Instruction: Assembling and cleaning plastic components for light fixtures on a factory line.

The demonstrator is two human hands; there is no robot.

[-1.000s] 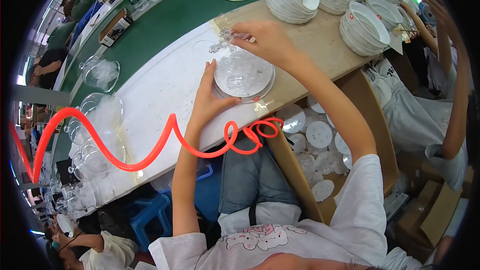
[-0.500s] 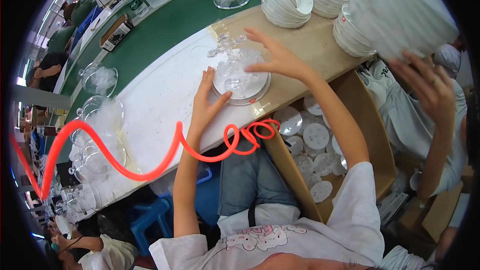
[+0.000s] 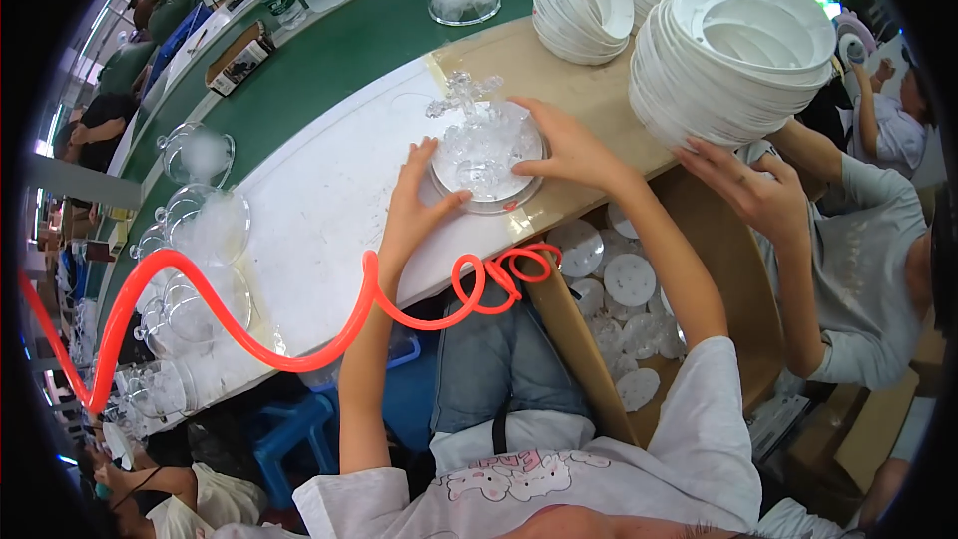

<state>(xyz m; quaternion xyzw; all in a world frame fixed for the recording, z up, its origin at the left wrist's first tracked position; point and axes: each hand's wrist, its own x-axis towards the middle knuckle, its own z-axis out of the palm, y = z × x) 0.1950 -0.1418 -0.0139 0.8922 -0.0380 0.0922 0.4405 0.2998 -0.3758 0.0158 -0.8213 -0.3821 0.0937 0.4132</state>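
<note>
Both hands (image 3: 410, 208) (image 3: 573, 154) spread loosely around a clear ornament (image 3: 486, 152) on the pale table (image 3: 329, 190), green surface (image 3: 364, 55) beyond, co-worker (image 3: 866, 279) at right

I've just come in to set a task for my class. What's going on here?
A seated person has both hands at a round white disc bearing clear ornaments on the worktable: the left hand at its left edge, the right hand at its right. Clear domes stand further left. To the right, a co-worker's hand is against a tall stack of white bowl-shaped parts. Below, a cardboard box holds more discs.
</note>
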